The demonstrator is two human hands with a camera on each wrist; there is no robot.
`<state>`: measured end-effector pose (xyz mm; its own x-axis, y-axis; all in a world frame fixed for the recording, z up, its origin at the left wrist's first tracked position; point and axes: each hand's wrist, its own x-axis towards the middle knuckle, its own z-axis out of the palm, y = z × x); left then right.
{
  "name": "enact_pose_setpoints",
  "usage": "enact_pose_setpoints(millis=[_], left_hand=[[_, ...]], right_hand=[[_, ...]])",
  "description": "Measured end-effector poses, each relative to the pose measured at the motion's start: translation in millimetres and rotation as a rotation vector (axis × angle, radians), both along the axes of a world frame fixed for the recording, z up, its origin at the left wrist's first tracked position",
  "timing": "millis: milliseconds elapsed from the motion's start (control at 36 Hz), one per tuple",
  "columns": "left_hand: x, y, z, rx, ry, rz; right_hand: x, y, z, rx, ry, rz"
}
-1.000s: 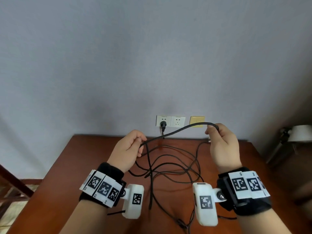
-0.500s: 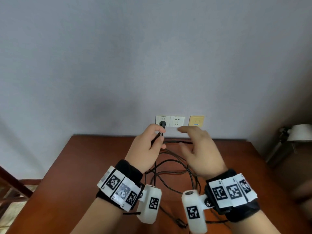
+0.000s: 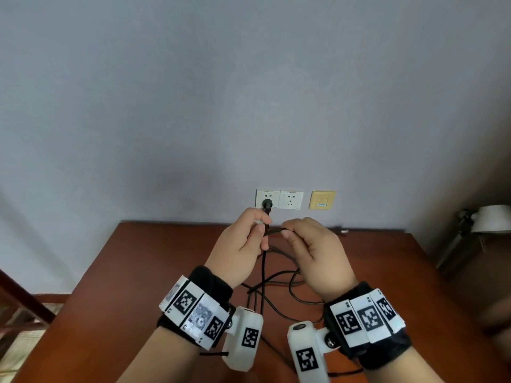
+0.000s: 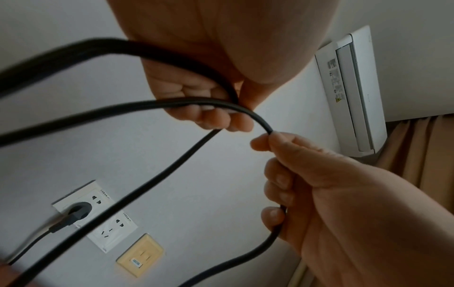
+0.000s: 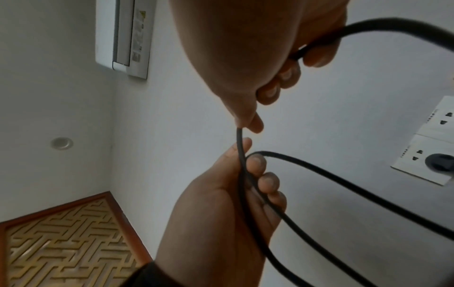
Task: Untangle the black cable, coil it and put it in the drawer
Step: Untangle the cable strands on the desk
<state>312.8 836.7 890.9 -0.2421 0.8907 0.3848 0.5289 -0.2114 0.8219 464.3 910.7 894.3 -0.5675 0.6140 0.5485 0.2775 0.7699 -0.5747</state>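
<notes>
Both hands were raised close together above the surface [image 3: 166, 272], and each grip was closed on the cable [image 3: 264, 272]: the left hand [image 3: 239, 248] held gathered strands against its curled fingers [image 4: 211, 118], and the right hand [image 3: 315, 252] pinched a strand between thumb and forefinger just beside it. Below them the rest of the cable lay in loose, crossing loops on the surface, not yet sorted. The likeliest trouble was that a new turn would be laid into the left hand while the slack below was crossed, which would pull a snarl tight instead of freeing it. A plug [image 3: 267, 203] sat in the wall socket [image 3: 267, 199]; whether it belonged to this cable could not be told, but if so, a hard pull would strain it. The loops in the left hand looked lightly held and could slip off the fingers if the right hand tugged sideways. A drawer was not in view.
</notes>
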Motion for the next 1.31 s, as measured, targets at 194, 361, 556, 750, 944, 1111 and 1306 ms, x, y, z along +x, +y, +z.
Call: enact_pose_setpoints(millis=[194,361,556,750,944,1111,1306], left_hand=[[-11.4,-1.0,-10.5,0.017,-0.06,0.027],[-17.3,-1.5,-25.8,-0.083,-0.108,0.013],[-19.3,0.4,-25.0,-0.089,-0.051,0.11],[-12.3,1.6,-9.9,-0.052,-0.026,0.12],[7.7,5.1,3.9,0.027,0.011,0.017],[7.6,2.3,2.1,0.008,-0.021,-0.018],[3.8,0.8,-3.2,0.014,-0.043,-0.016]], right_hand=[[7.5,3.0,12.6,-0.105,0.304,-0.107],[18.7,13.2,17.1,-0.089,0.384,-0.223],[25.6,18.9,12.4,-0.131,0.263,-0.334],[26.5,9.4,21.2,0.033,-0.082,-0.308],[-7.7,-16.2,6.9,0.116,-0.39,-0.145],[-7.7,-8.8,7.2,0.116,-0.356,-0.151],[-5.2,-7.3,0.7,-0.068,-0.223,-0.137]])
